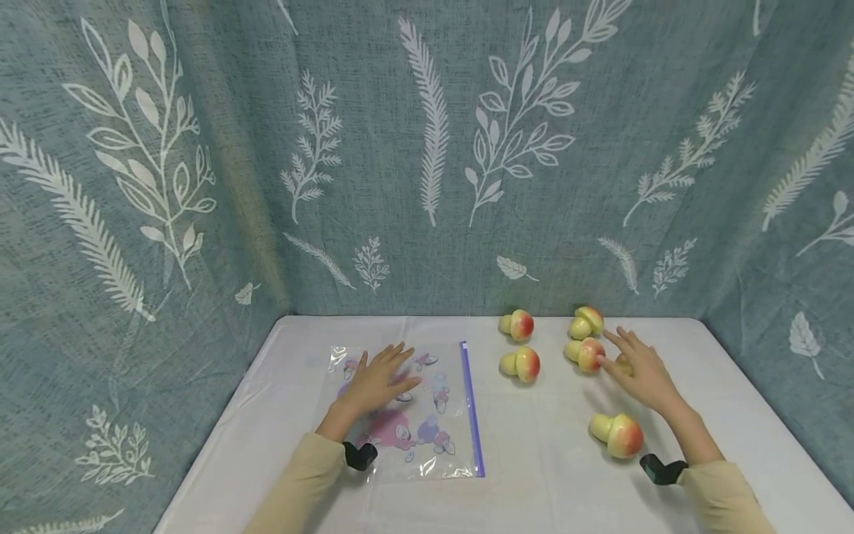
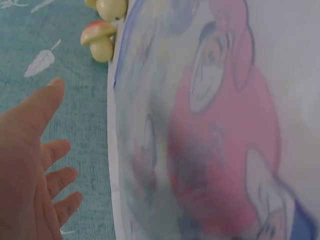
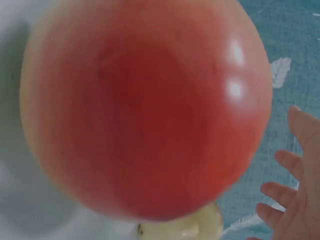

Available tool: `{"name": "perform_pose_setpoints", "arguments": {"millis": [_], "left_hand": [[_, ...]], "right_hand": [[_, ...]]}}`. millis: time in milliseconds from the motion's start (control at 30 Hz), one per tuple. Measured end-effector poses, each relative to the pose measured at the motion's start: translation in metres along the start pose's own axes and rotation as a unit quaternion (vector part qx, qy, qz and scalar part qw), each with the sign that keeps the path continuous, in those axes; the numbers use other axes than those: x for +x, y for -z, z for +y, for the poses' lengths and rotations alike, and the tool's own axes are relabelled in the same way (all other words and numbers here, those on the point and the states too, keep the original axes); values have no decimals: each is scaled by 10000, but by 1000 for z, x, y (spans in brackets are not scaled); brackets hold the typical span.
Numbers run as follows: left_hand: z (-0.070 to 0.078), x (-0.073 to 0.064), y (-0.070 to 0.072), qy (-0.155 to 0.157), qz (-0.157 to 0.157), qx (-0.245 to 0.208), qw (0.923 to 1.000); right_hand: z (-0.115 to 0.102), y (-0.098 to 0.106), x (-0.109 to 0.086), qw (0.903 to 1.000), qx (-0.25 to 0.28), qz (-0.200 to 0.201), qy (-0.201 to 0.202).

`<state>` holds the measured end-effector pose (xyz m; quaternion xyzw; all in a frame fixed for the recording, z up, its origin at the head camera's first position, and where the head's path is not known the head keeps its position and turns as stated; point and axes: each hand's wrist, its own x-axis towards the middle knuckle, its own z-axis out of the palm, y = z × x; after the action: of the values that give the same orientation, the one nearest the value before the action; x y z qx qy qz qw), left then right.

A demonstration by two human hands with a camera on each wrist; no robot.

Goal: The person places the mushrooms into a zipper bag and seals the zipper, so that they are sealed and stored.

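A clear zip bag (image 1: 416,423) with a purple slider edge and pink and purple cartoon prints lies flat on the table. Over its left half hovers my left hand (image 1: 380,382), fingers spread, holding nothing; whether it touches the bag I cannot tell. My right hand (image 1: 640,371) is at the right, fingers loosely extended above a mostly hidden yellow piece. Its fingertips come near a toy mushroom (image 1: 590,355) with a red and yellow cap. Closer to the right wrist lies another mushroom (image 1: 624,436), whose red cap (image 3: 145,110) fills much of the right wrist view.
Two more mushrooms, one at the back (image 1: 517,325) and one before it (image 1: 524,364), lie right of the bag. Another mushroom (image 1: 586,322) sits at the far edge. The white table (image 1: 534,489) is bordered by a green leaf-patterned curtain (image 1: 400,185).
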<state>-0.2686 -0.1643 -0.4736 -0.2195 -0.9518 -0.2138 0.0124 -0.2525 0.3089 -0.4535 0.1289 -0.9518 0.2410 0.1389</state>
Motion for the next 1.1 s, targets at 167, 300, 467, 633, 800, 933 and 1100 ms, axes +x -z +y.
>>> {"name": "perform_pose_setpoints", "arguments": {"millis": [167, 300, 467, 633, 800, 933, 1100], "left_hand": [[6, 1, -7, -66, 40, -56, 10000], [12, 2, -12, -155, 29, -146, 9998], [20, 1, -19, -346, 87, -290, 9989], [26, 3, -27, -495, 85, -276, 9984], [31, 7, -34, -424, -119, -253, 9987], [35, 10, -41, -383, -261, -181, 9988], [42, 10, -46, -356, -463, -319, 9978]], "right_hand": [[-5, -3, -1, 10000, 18, -40, 69], [-7, -6, -2, 9999, 82, -105, 107], [-12, -11, -2, 9996, 104, -6, 271], [-16, -16, -2, 9982, 211, 160, 545], [-21, -19, -3, 9978, 362, 157, 538], [-25, -22, -4, 9978, 543, 18, 375], [-29, -28, -5, 9978, 552, -56, 350]]}}
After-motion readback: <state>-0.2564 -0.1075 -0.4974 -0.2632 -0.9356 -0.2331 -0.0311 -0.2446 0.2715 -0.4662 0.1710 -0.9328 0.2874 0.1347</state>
